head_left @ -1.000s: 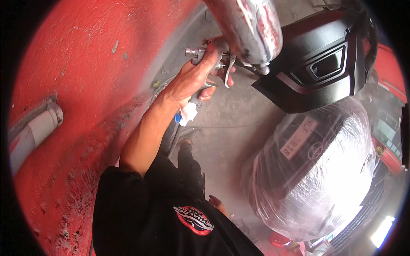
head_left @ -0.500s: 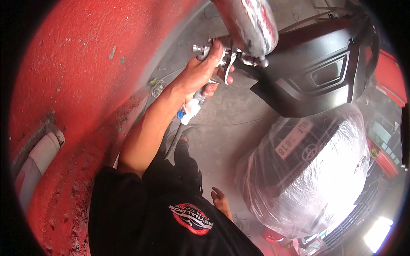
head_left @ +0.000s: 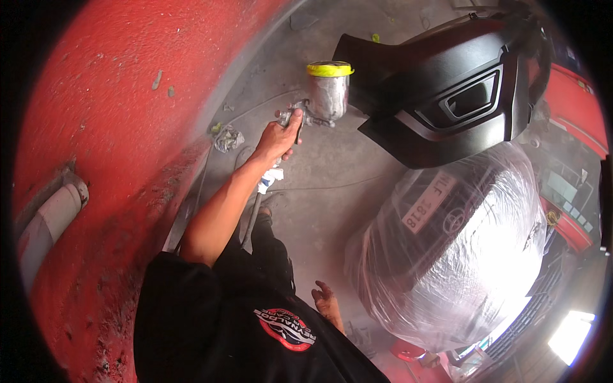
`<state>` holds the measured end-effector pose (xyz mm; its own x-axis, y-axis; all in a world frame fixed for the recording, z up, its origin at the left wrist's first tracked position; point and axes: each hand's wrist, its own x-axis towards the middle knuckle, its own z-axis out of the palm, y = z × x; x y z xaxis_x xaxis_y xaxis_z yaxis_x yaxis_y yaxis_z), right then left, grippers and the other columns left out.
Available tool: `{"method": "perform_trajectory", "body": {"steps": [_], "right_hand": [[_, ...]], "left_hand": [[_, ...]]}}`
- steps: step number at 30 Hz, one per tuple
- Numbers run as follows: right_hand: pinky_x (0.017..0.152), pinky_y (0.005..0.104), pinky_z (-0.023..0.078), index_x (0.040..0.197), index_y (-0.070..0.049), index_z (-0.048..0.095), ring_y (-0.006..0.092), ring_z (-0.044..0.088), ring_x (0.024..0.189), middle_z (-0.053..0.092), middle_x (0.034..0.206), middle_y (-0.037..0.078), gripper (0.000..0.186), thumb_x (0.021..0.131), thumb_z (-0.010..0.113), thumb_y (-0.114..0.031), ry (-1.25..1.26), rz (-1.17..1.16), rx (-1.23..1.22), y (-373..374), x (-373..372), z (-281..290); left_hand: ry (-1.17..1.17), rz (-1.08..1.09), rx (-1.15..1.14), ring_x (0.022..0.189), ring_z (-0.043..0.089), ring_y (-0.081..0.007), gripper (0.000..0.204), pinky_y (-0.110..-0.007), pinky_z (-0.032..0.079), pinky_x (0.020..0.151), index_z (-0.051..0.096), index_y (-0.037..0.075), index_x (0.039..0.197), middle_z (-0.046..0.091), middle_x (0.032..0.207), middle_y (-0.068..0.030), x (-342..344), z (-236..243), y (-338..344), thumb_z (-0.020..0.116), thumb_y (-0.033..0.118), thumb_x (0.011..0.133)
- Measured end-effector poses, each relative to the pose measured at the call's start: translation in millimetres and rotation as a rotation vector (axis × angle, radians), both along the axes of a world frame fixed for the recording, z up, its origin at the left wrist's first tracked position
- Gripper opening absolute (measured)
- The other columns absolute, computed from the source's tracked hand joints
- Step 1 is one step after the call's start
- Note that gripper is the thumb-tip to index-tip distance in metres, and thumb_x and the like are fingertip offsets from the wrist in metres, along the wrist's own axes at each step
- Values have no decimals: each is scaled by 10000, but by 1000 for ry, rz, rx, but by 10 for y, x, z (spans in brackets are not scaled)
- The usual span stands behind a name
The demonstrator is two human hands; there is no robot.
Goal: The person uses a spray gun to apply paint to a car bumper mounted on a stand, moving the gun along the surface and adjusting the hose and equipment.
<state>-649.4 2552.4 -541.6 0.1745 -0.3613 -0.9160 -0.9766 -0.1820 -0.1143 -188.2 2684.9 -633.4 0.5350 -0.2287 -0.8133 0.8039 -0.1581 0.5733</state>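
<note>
Silver-metal spray gun (head_left: pixel 319 105) w/ a shiny cup and yellow taped lid sits up near top centre, held out at arm's length in front of the person. Which hand has it: the arm (head_left: pixel 223 204) comes from the person's left shoulder side, so left hand (head_left: pixel 278 139), clenched round the gun's grip, finger by the trigger. Cup is upright, lid on top, prob. so the paint feeds down to the nozzle; nozzle faces right toward the matte-black plastic bumper panel (head_left: pixel 447 96), which hangs just beside it, close but apart. Right hand (head_left: pixel 327 305) hangs low by the hip, fingers loose, grasping nothing, paint-stained. Below the panel a car wrapped in clear plastic sheet (head_left: pixel 460 255), likely masked vs overspray. Red rough wall (head_left: pixel 108 127) on the left; grey dusty concrete floor (head_left: pixel 319 191) underneath, a thin hose trailing from the gun across it.
</note>
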Motion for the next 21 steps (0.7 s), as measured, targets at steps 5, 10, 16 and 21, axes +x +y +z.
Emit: {"method": "perform_trajectory", "body": {"steps": [5, 10, 16, 21], "right_hand": [[949, 436, 477, 1285, -102, 535, 370, 570, 1129, 439, 1373, 206, 484, 844, 664, -251, -7, -41, -19, 101, -49, -21], [952, 434, 473, 1287, -89, 531, 365, 560, 1146, 438, 1373, 206, 522, 835, 684, -301, -109, 68, 15, 140, -34, -88], [928, 376, 471, 1287, -70, 540, 316, 616, 1078, 623, 1160, 212, 490, 882, 618, -336, -13, 194, -36, -290, 229, -172], [948, 361, 458, 1273, -35, 548, 314, 611, 1106, 605, 1219, 205, 551, 890, 586, -429, -176, 119, -22, -1006, -261, -421]], "left_hand": [[-97, -2, -245, 462, 467, -88, 636, -235, 347, 357, 548, 45, 1062, 613, 901, -62, 108, 597, -33, 388, 645, 920], [-280, 93, -743, 744, 658, -135, 524, -220, 337, 353, 517, 91, 1111, 603, 1015, -77, 176, 1435, 131, 360, 570, 967], [-457, 36, -557, 881, 667, -148, 579, -222, 344, 353, 397, 88, 1347, 588, 1142, -77, -193, 1341, 298, 357, 535, 981], [-396, 34, -254, 796, 645, -113, 700, -230, 348, 366, 369, 107, 1416, 616, 1071, -77, -547, 838, 184, 391, 612, 933]]}}
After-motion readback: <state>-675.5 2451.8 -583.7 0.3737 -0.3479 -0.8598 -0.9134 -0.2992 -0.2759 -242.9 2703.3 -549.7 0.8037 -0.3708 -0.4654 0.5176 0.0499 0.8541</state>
